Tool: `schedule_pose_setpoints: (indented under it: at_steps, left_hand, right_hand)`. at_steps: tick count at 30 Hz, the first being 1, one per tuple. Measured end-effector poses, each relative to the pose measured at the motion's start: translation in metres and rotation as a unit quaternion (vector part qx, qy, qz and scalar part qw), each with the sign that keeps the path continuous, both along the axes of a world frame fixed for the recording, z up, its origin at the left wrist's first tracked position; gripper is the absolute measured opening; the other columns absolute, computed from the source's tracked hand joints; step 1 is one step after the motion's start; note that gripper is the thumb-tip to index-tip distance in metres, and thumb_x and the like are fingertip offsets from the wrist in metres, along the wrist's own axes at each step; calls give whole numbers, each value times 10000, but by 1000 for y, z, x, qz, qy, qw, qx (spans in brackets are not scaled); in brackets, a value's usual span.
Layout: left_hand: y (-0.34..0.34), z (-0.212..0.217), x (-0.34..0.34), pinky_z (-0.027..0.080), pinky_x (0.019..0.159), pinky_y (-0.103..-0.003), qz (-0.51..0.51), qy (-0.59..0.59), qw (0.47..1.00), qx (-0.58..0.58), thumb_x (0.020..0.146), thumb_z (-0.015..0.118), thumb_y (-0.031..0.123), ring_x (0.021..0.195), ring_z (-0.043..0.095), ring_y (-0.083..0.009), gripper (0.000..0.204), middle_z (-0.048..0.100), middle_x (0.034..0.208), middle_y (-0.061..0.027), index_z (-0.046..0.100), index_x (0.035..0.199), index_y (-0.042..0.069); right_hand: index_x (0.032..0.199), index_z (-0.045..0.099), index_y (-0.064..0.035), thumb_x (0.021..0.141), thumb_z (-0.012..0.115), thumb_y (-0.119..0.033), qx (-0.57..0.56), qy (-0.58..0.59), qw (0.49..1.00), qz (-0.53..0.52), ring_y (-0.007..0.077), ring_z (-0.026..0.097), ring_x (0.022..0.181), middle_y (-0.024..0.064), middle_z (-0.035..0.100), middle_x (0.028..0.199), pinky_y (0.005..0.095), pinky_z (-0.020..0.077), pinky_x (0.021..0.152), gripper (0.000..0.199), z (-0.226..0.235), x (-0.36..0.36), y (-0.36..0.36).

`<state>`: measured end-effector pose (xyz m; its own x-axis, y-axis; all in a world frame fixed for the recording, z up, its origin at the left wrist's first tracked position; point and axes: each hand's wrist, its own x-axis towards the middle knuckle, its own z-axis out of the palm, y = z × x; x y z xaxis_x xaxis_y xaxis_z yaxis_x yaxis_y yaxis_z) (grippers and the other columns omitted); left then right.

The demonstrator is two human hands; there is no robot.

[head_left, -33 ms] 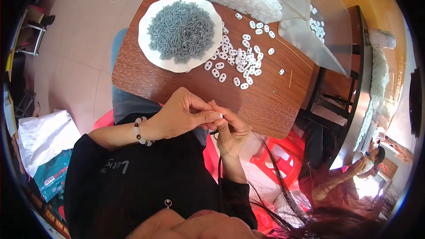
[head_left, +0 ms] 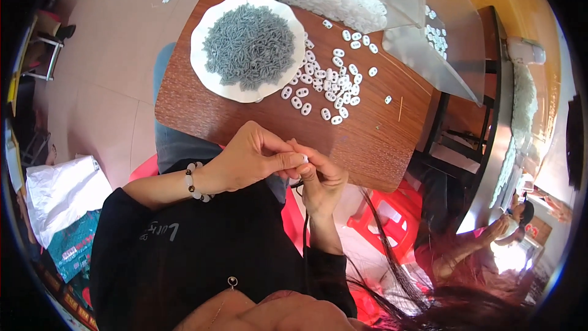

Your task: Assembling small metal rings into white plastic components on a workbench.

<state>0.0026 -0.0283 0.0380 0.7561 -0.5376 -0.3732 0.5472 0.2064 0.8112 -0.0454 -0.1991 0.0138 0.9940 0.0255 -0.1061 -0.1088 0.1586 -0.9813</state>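
Note:
My left hand (head_left: pixel 254 158), with a bead bracelet (head_left: pixel 191 181) on its wrist, meets my right hand (head_left: pixel 321 178) in front of the table's near edge. Both are closed, thumbs and fingertips pinched together around a small white piece (head_left: pixel 305 159). Only a bit of it shows between the fingers, so its full shape is hidden. Beyond them on the brown table (head_left: pixel 202 110) lie many loose white oval two-hole pieces (head_left: pixel 326 114). To their left, a white scalloped plate (head_left: pixel 199 64) holds a heap of small grey stick-like pieces (head_left: pixel 251 46).
A clear bin (head_left: pixel 404 15) full of whitish pieces stands at the table's far side. Right of it is a translucent panel (head_left: pixel 441 61). A thin stick (head_left: pixel 401 109) lies near the right edge. Red stools (head_left: pixel 389 224) stand below right; another person (head_left: pixel 465 251) sits beyond.

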Motion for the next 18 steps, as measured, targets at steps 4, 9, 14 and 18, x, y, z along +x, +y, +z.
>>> schedule_pose_setpoints:
  at_steps: [4,9,14,18]
  left_hand:
    - [-1,5,6,526,638,-228,24,16,1000,-8,936,622,219,683,639,-100,258,705,799,-85,720,919,-18]
    - [-1,5,6,527,665,-235,23,-28,999,16,957,586,261,696,642,-104,316,712,824,-111,708,928,-29]
    - [0,8,3,522,662,-232,22,-21,999,12,964,576,250,695,637,-95,306,714,837,-123,705,952,-27]
    - [-3,8,2,517,654,-228,17,-33,999,30,959,580,225,691,634,-91,281,713,828,-121,707,966,-25]
  right_hand:
    - [1169,627,35,932,590,-338,94,27,992,79,201,602,1048,167,640,1160,388,453,979,443,-4,16,-14]
    - [1228,571,67,967,488,-443,207,25,973,103,250,590,1097,207,586,1246,396,450,979,579,-7,23,-14]
    - [1238,528,115,984,459,-421,242,50,959,142,275,588,1114,222,556,1280,388,468,959,597,-2,26,-17]
    - [1237,508,115,986,464,-395,239,51,959,146,301,652,1010,284,510,1304,403,557,848,571,-10,25,-21]
